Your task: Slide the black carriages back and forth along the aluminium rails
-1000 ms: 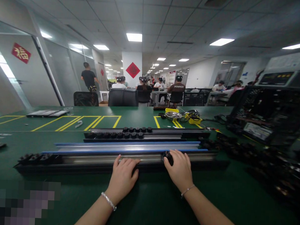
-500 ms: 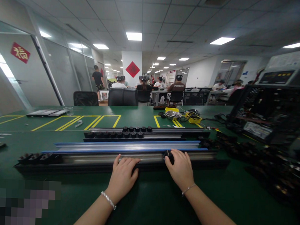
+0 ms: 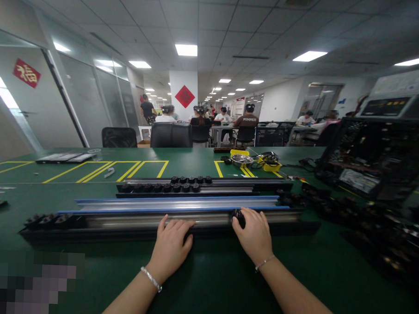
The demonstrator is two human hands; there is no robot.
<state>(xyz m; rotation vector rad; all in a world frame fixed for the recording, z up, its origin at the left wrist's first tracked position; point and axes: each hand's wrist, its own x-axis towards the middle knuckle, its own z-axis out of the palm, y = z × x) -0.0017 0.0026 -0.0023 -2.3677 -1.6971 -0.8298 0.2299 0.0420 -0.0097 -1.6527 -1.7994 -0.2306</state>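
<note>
A long black rail (image 3: 130, 224) with a metallic channel lies across the table in front of me. My left hand (image 3: 172, 245) rests on its near edge, fingers spread and lying over the channel. At the rail's right half, my right hand (image 3: 253, 235) grips a small black round part (image 3: 237, 217) between thumb and fingers, on or just above the channel; contact there is partly hidden. Several similar black parts (image 3: 50, 219) sit in the rail's left end. Directly behind lies a blue-edged rail (image 3: 179, 204).
Farther back, black rails (image 3: 225, 189) carry rows of black parts. On the right are a dark heap of parts (image 3: 369, 229) and an open-framed machine (image 3: 362, 159). A metal bowl (image 3: 242, 160) and yellow container (image 3: 271, 165) stand behind. People sit at distant tables.
My right hand has shifted very slightly right with the black part. My left hand stays in place. A standing person in the background has moved to the right.
</note>
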